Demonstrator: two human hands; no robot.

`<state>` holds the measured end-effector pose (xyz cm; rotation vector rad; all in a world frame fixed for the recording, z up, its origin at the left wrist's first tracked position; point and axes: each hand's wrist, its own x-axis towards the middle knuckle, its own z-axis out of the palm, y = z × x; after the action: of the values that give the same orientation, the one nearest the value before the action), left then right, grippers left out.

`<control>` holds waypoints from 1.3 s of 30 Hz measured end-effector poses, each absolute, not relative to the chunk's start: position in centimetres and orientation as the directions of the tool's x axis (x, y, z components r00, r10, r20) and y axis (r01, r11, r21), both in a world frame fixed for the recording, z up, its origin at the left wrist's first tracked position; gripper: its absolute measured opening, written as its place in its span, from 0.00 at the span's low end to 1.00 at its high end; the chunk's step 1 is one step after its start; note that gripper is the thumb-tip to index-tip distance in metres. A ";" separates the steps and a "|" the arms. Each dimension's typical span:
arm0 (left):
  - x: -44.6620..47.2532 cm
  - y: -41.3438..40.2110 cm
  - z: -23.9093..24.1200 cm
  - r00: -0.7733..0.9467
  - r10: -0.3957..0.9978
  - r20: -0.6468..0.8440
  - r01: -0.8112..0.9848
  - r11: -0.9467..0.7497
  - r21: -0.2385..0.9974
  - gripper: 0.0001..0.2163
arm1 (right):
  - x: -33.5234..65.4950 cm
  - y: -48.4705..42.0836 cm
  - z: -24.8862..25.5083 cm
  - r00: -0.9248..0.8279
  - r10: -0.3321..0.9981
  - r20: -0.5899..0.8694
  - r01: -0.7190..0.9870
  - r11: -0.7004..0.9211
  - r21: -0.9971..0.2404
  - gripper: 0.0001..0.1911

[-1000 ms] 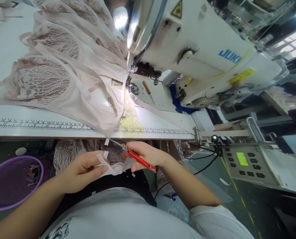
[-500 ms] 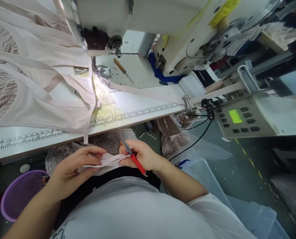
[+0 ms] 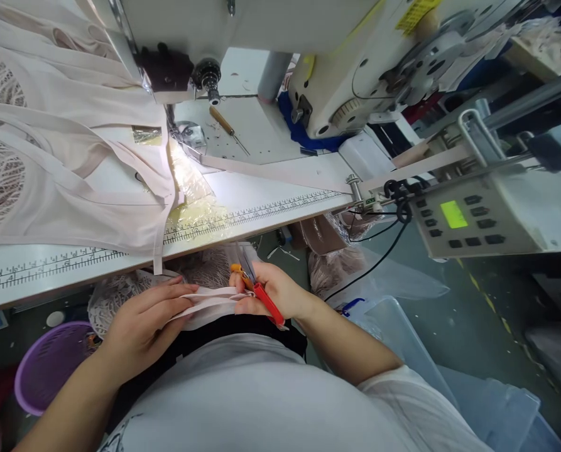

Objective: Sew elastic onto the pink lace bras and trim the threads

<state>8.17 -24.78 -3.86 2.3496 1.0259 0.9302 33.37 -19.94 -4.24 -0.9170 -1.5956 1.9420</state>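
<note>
Below the table edge, my left hand point(image 3: 151, 323) is closed on a pale pink fabric piece point(image 3: 209, 302), the fabric pinched between thumb and fingers. My right hand point(image 3: 280, 294) pinches the other end of it. That same hand also holds a pair of scissors point(image 3: 267, 302) with one red and one orange handle. Their blades point up and away from me, above the fabric. Part of the handles is hidden by my right fingers. Pale pink garments with lace panels point(image 3: 73, 207) lie on the table at the left, under the sewing machine's needle area.
A sewing machine point(image 3: 256, 25) stands over the white table point(image 3: 261, 194), which has a printed ruler along its edge. A wooden-handled tool point(image 3: 223, 123) lies on its bed. At right is a control box point(image 3: 478, 220). A purple basket point(image 3: 49, 370) and clear bin point(image 3: 403, 351) stand lower down.
The scissors have turned in my right hand, so the orange handle now shows. My left fingers have drawn together over the fabric. The view has shifted slightly.
</note>
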 end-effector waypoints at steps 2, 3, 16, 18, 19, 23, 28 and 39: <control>8.6 -24.8 -2.7 0.477 0.766 0.430 0.502 -0.639 0.582 0.11 | 33.6 -19.7 -4.1 -0.690 0.679 -0.250 0.060 -0.291 -0.955 0.27; 8.9 -24.7 -2.0 0.469 0.770 0.432 0.512 -0.636 0.578 0.10 | 33.6 -19.5 -3.9 -0.699 0.658 -0.281 0.075 -0.323 -0.944 0.26; 13.9 -25.1 -1.0 0.552 0.784 0.284 0.389 -0.543 0.744 0.10 | 32.7 -19.3 -3.5 -0.413 0.843 -0.344 0.765 0.117 -0.633 0.14; 13.3 -24.9 -1.1 0.478 0.833 0.278 0.397 -0.487 0.778 0.09 | 33.5 -19.5 -3.8 -0.467 0.803 -0.371 0.679 0.056 -0.732 0.13; 13.0 -24.7 -1.1 0.433 0.861 0.269 0.397 -0.449 0.801 0.08 | 34.0 -19.6 -3.9 -0.511 0.771 -0.380 0.598 0.001 -0.801 0.14; 12.2 -24.1 -1.2 0.272 0.945 0.179 0.325 -0.266 0.908 0.07 | 35.0 -19.8 -4.0 -0.623 0.745 -0.239 0.203 -0.142 -0.969 0.28; 12.7 -23.9 -1.4 0.214 0.969 0.123 0.223 -0.172 0.960 0.06 | 33.5 -20.1 -3.7 -0.611 0.788 -0.077 0.198 0.058 -0.978 0.25; 12.5 -24.9 -3.0 -0.026 0.996 -0.084 0.208 0.088 0.974 0.05 | 32.8 -20.9 -3.7 -0.513 0.857 0.037 0.372 0.261 -0.891 0.08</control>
<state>12.51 -24.92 -2.99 1.2875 1.4147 1.0496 32.77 -20.92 -3.67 -1.1093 -2.0096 1.2039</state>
